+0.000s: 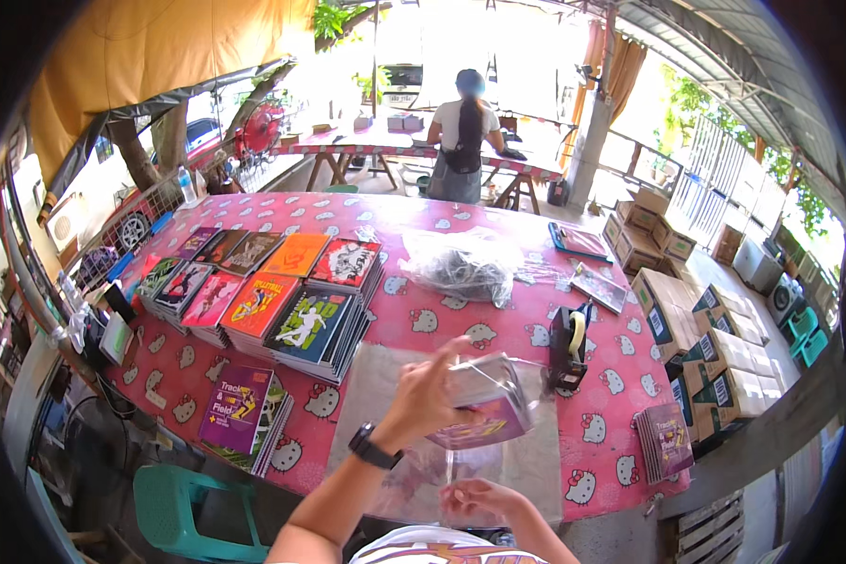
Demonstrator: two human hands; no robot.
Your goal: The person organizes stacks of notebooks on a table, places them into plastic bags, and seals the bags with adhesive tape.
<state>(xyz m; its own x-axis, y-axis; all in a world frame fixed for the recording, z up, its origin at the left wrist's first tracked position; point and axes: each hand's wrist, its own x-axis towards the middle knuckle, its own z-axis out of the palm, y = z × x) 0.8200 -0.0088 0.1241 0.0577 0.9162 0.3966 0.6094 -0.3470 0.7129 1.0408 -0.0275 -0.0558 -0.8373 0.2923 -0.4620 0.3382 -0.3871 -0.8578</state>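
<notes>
My left hand (430,388), with a black watch on the wrist, is raised over the table and grips a purple booklet in a clear plastic sleeve (484,404); the forefinger points up. My right hand (479,498) is low, near my chest, pinching the lower edge of the clear plastic sleeve. A sheet of clear plastic (371,390) lies on the pink patterned tablecloth (442,324) under both hands. A black tape dispenser (570,346) stands just right of the booklet.
Stacks of colourful booklets (273,291) cover the table's left half, with a purple stack (240,409) at the front edge and another (665,440) at the right corner. A bundle of clear bags (465,266) lies mid-table. Cardboard boxes (700,348) stand right. A person (461,136) stands at a far table. A green stool (193,512) is below.
</notes>
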